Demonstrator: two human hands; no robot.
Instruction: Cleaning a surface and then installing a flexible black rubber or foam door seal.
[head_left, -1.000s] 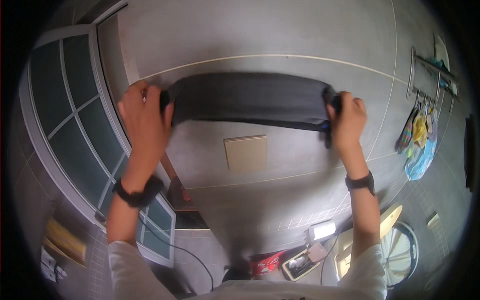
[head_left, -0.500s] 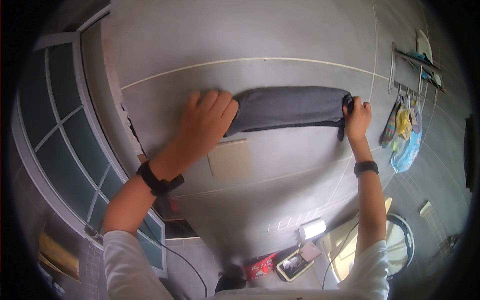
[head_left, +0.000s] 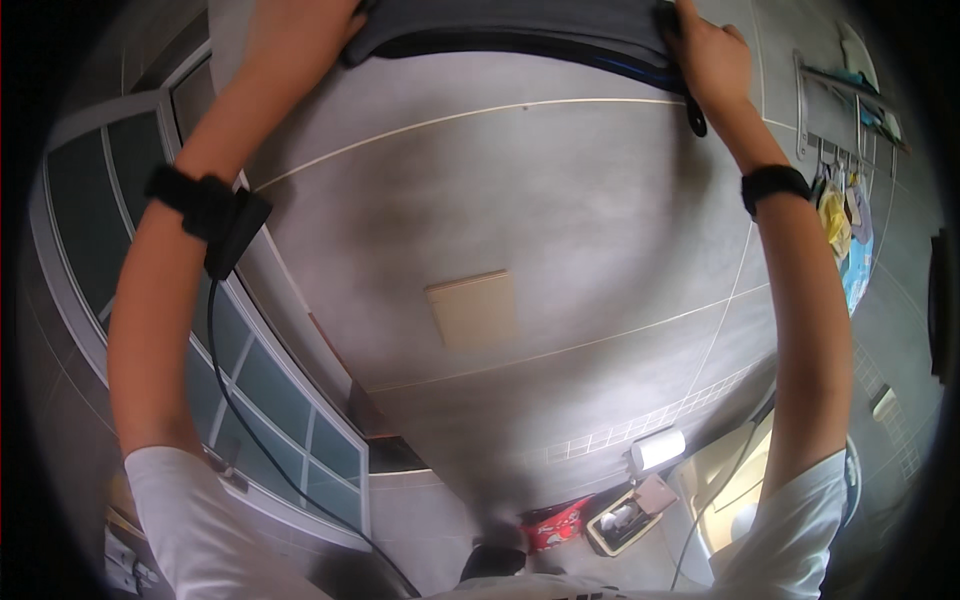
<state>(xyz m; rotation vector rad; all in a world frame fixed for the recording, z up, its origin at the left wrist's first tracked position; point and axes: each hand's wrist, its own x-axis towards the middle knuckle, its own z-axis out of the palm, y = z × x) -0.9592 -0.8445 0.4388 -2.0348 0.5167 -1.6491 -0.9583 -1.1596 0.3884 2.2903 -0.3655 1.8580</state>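
Note:
A dark grey, folded cloth thing with a black lower edge is stretched level between my raised hands at the top of the picture. Its upper part is cut off by the frame. My left hand, partly outside the frame, grips the left end, with the thumb by the black edge. At the right end, my right hand is closed on the cloth. A short black strap end hangs beside that hand. I cannot make out exactly what kind of article it is.
Ahead stands a grey tiled wall with a beige square plate. A glazed door is at left. At right are a metal rack and hanging cloths. Below are a paper roll, a basket and a red bag.
Both hands have risen up the wall with the grey cloth thing, from the middle to the top edge of the picture. The grip at both ends stays.

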